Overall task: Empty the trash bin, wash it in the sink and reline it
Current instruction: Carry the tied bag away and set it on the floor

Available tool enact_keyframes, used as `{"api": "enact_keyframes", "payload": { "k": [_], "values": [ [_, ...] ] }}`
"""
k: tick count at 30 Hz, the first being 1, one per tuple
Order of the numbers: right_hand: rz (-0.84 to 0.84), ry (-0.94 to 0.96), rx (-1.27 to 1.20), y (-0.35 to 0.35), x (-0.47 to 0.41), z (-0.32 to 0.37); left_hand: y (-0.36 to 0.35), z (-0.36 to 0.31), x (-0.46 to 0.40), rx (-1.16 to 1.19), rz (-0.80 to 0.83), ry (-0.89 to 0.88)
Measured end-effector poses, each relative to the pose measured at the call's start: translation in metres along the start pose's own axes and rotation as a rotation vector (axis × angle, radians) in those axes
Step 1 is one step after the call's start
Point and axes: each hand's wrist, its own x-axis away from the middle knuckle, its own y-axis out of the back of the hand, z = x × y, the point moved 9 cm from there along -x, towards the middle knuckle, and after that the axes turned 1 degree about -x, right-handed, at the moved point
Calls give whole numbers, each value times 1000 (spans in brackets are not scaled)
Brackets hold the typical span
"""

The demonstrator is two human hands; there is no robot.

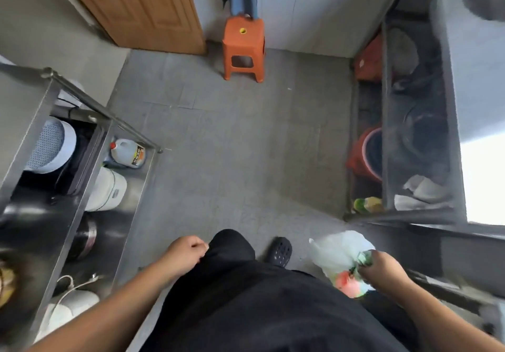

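Two lowered arms: right hand (pixel 384 268) clenched on white trash bag (pixel 338 253), left hand (pixel 185 252) loosely curled, grip empty.

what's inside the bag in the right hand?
Through the translucent trash bag, gripped by the right hand, red-pink and green items show near the bottom. What they are is unclear.

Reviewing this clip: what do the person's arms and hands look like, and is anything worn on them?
Both forearms are bare, with no sleeves in view. The left hand and right hand show no gloves, and no watch or ring can be made out. Lower down, the person wears black trousers and a dark perforated clog.
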Motion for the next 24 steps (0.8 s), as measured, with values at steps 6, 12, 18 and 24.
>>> {"api": "enact_keyframes", "payload": {
  "k": [6, 12, 18, 24],
  "values": [
    [-61, 86, 5, 79, -59, 97, 26, 0, -33, -54, 69, 36],
    [-139, 80, 18, 146, -106, 185, 105, -9, -92, -21, 93, 131],
    [-137, 67, 132, 192, -140, 267, 238, -70, -170, 172, -31, 74],
    [-114, 130, 322, 235, -193, 347, 328, -138, -223, 397, -189, 33]
  ]
}}
